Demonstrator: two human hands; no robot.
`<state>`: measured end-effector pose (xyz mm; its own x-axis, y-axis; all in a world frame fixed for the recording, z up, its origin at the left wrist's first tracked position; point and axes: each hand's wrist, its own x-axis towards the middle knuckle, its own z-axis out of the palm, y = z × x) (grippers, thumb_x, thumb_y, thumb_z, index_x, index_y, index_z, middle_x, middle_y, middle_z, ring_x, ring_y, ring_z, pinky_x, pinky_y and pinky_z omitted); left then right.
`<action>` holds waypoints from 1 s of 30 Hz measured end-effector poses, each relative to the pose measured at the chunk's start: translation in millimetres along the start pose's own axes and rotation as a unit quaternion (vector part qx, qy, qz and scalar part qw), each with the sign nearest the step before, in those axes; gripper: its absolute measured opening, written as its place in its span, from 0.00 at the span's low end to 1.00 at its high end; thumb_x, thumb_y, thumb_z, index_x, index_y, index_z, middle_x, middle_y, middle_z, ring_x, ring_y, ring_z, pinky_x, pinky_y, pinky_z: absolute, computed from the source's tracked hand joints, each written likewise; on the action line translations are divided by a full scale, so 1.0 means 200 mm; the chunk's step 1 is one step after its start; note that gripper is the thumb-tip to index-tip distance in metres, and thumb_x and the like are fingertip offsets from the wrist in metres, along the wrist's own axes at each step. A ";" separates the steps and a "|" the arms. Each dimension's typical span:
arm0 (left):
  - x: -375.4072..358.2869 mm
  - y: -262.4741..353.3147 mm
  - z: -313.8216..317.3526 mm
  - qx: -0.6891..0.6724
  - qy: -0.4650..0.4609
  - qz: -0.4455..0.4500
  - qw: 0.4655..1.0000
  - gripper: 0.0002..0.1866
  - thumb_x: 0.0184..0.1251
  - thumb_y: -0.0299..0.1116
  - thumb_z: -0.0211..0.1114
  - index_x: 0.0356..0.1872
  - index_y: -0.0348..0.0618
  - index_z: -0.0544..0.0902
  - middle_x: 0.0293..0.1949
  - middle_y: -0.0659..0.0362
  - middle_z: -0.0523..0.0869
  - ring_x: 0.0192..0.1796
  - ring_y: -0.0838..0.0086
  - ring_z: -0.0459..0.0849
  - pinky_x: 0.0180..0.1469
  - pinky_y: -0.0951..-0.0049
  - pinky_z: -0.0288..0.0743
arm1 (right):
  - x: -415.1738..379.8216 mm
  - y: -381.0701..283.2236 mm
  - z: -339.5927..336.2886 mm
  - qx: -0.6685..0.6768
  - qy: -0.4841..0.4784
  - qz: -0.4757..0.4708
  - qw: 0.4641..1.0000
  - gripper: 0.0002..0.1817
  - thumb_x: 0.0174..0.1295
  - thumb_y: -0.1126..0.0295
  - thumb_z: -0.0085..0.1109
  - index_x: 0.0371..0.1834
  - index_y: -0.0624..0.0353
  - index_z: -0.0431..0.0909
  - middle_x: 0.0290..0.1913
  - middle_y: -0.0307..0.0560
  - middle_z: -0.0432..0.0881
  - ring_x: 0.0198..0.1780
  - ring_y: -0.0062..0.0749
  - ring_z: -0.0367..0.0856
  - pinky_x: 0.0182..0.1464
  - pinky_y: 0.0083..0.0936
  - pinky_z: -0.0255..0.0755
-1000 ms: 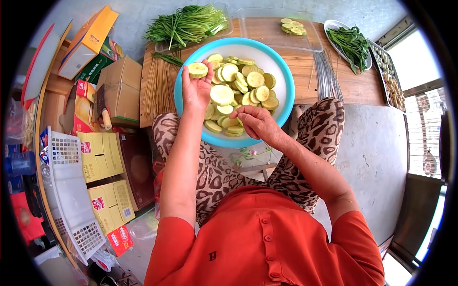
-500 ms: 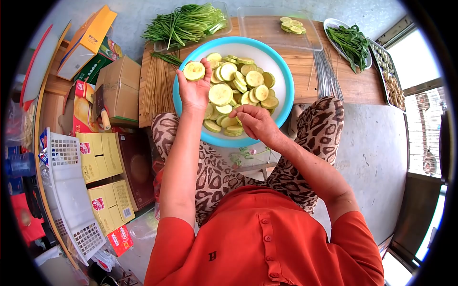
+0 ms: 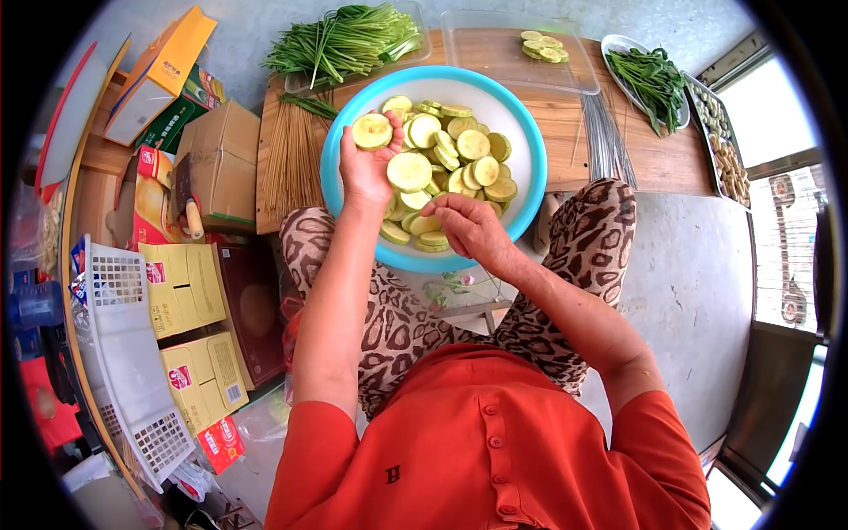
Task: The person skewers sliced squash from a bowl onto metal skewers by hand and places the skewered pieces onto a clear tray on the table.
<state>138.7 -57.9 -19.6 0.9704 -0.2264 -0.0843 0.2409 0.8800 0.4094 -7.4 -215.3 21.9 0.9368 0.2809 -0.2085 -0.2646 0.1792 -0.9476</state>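
Observation:
My left hand point(image 3: 365, 172), palm up over the left side of the basin, holds a round zucchini slice point(image 3: 372, 131) between thumb and fingers. A blue-rimmed white basin point(image 3: 533, 177) sits in front of me, heaped with zucchini slices point(image 3: 473, 144). One large pale slice point(image 3: 409, 172) lies just right of my left palm. Low over the near part of the heap is my right hand point(image 3: 468, 230), its thumb and index finger pinched together and the other fingers curled. What the pinch holds, if anything, I cannot tell.
Behind the basin, a wooden table point(image 3: 654, 163) bears green chives point(image 3: 344, 44), a clear tray point(image 3: 521, 75) with several slices, bamboo skewers point(image 3: 291, 163), metal skewers point(image 3: 607, 141) and a plate of leafy greens point(image 3: 649, 84). Cardboard boxes point(image 3: 225, 163) and a white basket point(image 3: 124, 336) stand left.
My left hand and its slice have shifted slightly right, toward the heap, and the slice has turned a little. My right hand has barely moved, still pinched.

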 end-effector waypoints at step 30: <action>-0.05 -0.07 0.07 0.054 0.048 -0.036 0.997 0.27 0.75 0.50 0.34 0.49 0.36 0.73 0.43 0.51 0.80 0.46 0.61 0.78 0.52 0.58 0.76 | 0.14 0.12 0.03 -0.084 0.116 -0.065 0.988 0.09 0.69 0.70 0.49 0.39 0.62 0.79 0.20 0.32 0.66 0.23 0.15 0.61 0.24 0.19 0.59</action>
<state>125.5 -73.7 -11.6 0.9494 -0.2411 -0.2014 0.3110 0.8120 0.4938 10.5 -196.7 -5.0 0.9928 0.0395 -0.1132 -0.1146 0.0354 -0.9928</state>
